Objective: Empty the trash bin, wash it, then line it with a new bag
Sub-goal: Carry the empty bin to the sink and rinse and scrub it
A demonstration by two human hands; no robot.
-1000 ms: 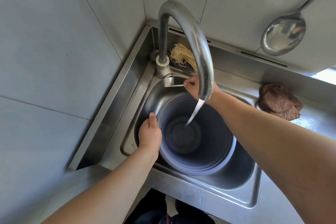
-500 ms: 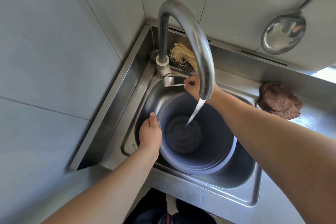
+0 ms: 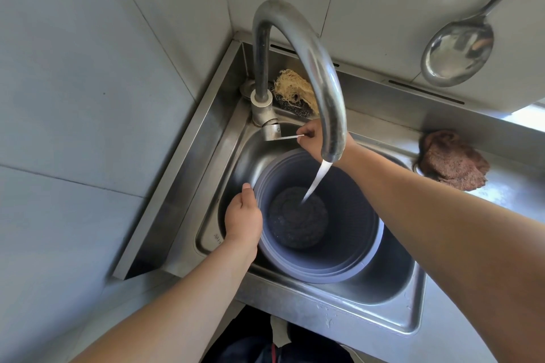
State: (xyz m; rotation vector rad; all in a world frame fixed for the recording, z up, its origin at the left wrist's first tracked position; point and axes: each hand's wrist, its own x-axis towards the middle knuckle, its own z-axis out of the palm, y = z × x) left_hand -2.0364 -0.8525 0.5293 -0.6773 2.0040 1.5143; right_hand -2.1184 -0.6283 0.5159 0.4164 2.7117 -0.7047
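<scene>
Grey-tiled walls meet at a corner over the stainless-steel sink (image 3: 410,298), where I see the round grey-blue plastic trash bin (image 3: 348,262) standing upright in the basin, its mouth open to me. Water (image 3: 317,180) runs from the curved steel faucet (image 3: 312,68) into the bin's dark bottom. My left hand (image 3: 243,218) is clamped on the bin's near-left rim, fingers together. My right hand (image 3: 312,138) pinches the thin metal faucet lever (image 3: 287,137) just behind the bin. A tan fibre scrubber (image 3: 293,88) sits by the faucet base, a brown rag (image 3: 451,160) lies on the counter, and a steel ladle (image 3: 460,50) hangs on the wall.
</scene>
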